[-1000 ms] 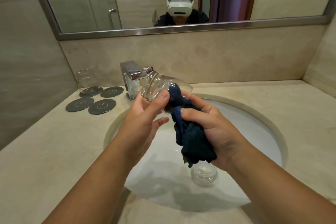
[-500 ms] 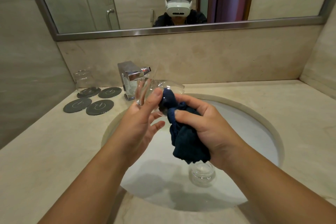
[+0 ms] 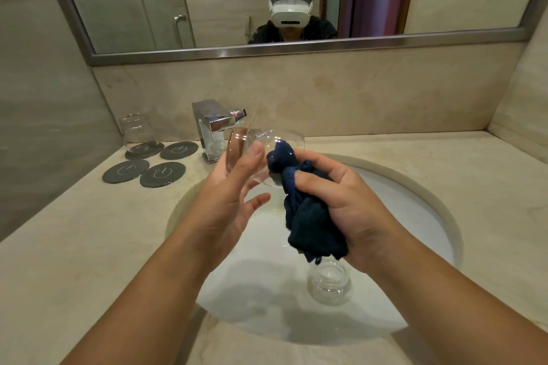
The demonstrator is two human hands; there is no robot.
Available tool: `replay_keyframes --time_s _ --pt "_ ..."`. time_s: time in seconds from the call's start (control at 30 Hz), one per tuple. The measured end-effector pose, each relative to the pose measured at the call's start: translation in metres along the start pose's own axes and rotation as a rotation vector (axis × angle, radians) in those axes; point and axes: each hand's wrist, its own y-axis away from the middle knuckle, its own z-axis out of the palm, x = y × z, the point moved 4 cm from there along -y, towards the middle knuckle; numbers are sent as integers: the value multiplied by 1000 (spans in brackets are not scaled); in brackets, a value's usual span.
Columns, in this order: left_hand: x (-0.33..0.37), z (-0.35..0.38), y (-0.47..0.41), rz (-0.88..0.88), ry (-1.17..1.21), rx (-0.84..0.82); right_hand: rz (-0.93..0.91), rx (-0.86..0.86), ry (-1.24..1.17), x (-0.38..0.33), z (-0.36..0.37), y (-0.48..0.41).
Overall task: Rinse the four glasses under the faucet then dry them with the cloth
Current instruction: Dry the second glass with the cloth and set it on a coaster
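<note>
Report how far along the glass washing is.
Done, apparently: the first glass stands upturned on a coaster. In hand: the left hand holds a second glass while the right hand presses the cloth into it. Left: a third glass sits in the sink; a fourth isn't visible.

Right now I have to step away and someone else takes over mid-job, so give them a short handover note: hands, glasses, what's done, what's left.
Left hand holds a glass on its side above the sink.
Right hand grips the dark cloth, one end pushed into that glass's mouth.
A second glass stands on a coaster at back left, beside the faucet; three coasters are bare.
A third glass stands in the sink; the fourth is not in view.
Done, it seems: the second glass.
Left: finish drying the held one, then handle the third and fourth.
</note>
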Motion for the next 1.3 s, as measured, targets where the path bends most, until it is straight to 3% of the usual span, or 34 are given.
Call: replay_keyframes --time_s 0.23,0.43,0.6,0.77,0.9,1.3 --pt "3 -2 1 6 -2 92 -14 43 23 -1 -1 0" --pt "6 -3 2 55 -64 12 32 18 -112 -4 -5 -3" --pt "5 -5 1 34 -73 -49 -12 -11 -63 -6 -8 -3" --pt "4 -10 -1 -45 -90 56 -28 3 19 -1 -8 -3" --pt "5 -11 -1 -5 -94 113 -22 48 17 -1 -9 -4" --pt "6 -16 -1 165 -324 8 44 93 -43 -8 -14 -4"
